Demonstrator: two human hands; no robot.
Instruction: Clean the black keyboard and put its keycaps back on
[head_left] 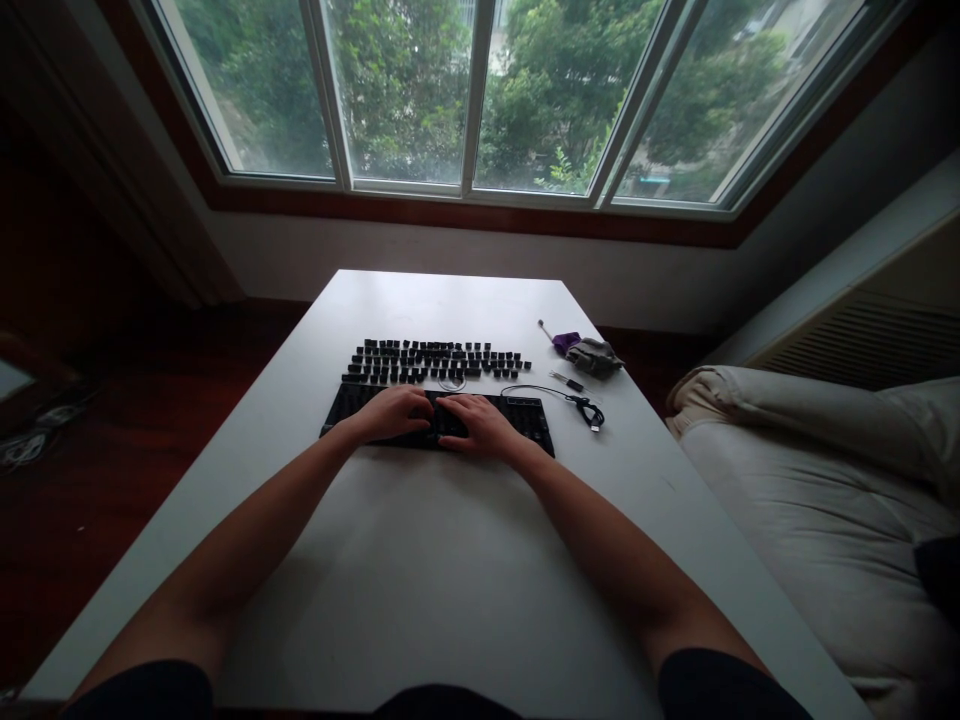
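A black keyboard (529,418) lies flat across the white table, its cable leading off from the back right. My left hand (394,412) rests over its left-middle part, fingers slightly bent toward the centre. Just beside it, my right hand (480,424) lies over the middle of the keyboard with fingers stretched and thumb apart. Neither hand visibly holds anything, though the left fingertips are hard to make out. Behind the keyboard, loose black keycaps (431,358) stand in several rows. A thin wire loop (452,384) lies between keycaps and keyboard.
Right of the keyboard lies a coiled USB cable (589,410), near a small black-and-light tool (568,381). Farther back are a purple cloth (566,342), a grey cloth (594,355) and a thin stick (545,328). A cushioned seat (795,500) flanks the white table (450,560).
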